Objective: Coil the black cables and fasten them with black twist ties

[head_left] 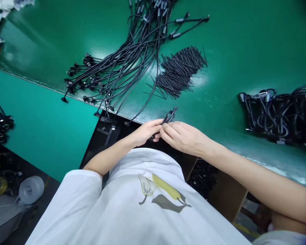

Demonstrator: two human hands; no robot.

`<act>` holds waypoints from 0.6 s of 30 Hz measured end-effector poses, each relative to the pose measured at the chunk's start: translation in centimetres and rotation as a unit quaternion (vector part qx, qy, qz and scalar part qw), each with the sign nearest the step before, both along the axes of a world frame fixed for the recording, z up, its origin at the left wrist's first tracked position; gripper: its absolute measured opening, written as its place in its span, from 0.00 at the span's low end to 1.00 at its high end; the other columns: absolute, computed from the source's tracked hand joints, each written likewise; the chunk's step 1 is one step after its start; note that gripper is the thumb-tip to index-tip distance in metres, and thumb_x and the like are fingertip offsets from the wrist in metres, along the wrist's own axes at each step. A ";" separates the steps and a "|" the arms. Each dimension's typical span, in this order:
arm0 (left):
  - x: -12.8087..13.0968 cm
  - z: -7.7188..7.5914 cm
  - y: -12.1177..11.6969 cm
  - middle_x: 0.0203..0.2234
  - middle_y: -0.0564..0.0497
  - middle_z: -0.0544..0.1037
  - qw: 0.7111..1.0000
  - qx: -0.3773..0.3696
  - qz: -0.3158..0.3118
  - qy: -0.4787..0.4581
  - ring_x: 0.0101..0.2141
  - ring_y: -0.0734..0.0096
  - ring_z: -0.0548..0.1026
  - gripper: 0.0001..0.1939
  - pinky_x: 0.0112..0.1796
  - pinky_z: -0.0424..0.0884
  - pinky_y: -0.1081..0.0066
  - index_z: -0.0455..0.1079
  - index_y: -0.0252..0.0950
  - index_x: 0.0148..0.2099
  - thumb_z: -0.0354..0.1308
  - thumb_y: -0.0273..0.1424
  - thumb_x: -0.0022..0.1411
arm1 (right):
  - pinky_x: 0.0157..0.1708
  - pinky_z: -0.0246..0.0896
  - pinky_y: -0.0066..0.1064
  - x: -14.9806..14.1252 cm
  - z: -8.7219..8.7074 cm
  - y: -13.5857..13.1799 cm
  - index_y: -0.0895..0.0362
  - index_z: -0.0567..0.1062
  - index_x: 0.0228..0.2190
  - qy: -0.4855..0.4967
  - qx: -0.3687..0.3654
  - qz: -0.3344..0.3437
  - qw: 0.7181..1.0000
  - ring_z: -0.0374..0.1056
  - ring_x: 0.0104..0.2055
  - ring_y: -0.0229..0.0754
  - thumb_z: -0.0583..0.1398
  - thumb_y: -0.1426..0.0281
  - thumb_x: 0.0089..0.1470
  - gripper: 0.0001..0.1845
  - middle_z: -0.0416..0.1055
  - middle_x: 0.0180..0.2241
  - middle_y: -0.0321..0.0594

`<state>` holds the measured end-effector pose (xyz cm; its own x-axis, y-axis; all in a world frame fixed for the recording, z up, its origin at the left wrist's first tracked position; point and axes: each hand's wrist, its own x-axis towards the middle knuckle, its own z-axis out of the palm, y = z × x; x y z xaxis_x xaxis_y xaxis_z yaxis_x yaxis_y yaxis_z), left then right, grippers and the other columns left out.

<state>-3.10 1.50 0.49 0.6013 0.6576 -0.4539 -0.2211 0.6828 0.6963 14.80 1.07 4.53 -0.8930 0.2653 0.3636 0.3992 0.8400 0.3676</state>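
Close to my body, at the front edge of the green table, my left hand (148, 132) grips a black cable (169, 116) folded into a small bundle. Its looped end and a plug stick out above my fingers. My right hand (180, 136) meets the left one at the middle of the bundle, fingertips pinched together against it. Whatever lies between those fingertips is hidden. Beyond my hands is a pile of short black twist ties (181, 71). Left of it a spread of loose black cables (132, 56) lies across the table, plugs toward the near edge.
Coiled black cables (280, 114) are heaped at the right. Another cable pile (0, 120) sits on the lighter green surface (48, 126) at far left. Below it stands a clear spool (31, 190). Under the table edge is a box (223, 194) near dark cables.
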 end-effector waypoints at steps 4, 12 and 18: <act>-0.2 0.2 0.3 0.19 0.60 0.62 0.999 -0.042 -0.022 -0.007 0.19 0.83 0.59 0.24 0.19 0.52 0.78 0.74 0.29 0.47 0.70 0.38 0.51 | 0.36 0.58 0.38 -0.1 0.3 -0.3 0.69 0.78 0.40 -0.031 0.002 -0.002 1.000 0.64 0.36 0.46 0.55 0.79 0.61 0.12 0.73 0.35 0.52; 0.2 0.5 0.2 0.19 0.60 0.62 0.999 -0.026 -0.014 0.020 0.20 0.82 0.60 0.11 0.21 0.57 0.79 0.72 0.31 0.41 0.62 0.30 0.54 | 0.27 0.42 0.36 -0.5 0.8 0.5 0.60 0.73 0.25 -0.096 -0.028 -0.026 0.995 0.52 0.27 0.43 0.51 0.81 0.60 0.15 0.62 0.23 0.41; 0.8 -0.3 0.1 0.28 0.51 0.74 0.994 0.048 0.092 0.043 0.31 0.75 0.71 0.11 0.37 0.68 0.73 0.75 0.33 0.43 0.54 0.31 0.64 | 0.26 0.43 0.34 -0.3 -0.5 2.1 0.57 0.69 0.24 0.030 -0.249 -0.120 0.961 0.57 0.25 0.40 0.53 0.71 0.63 0.16 0.67 0.23 0.40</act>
<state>-2.30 1.64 0.15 0.4283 0.7955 -0.4287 -0.2734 0.5663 0.7776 14.50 3.17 4.00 -0.7659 0.6151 0.1872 0.6113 0.7869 -0.0846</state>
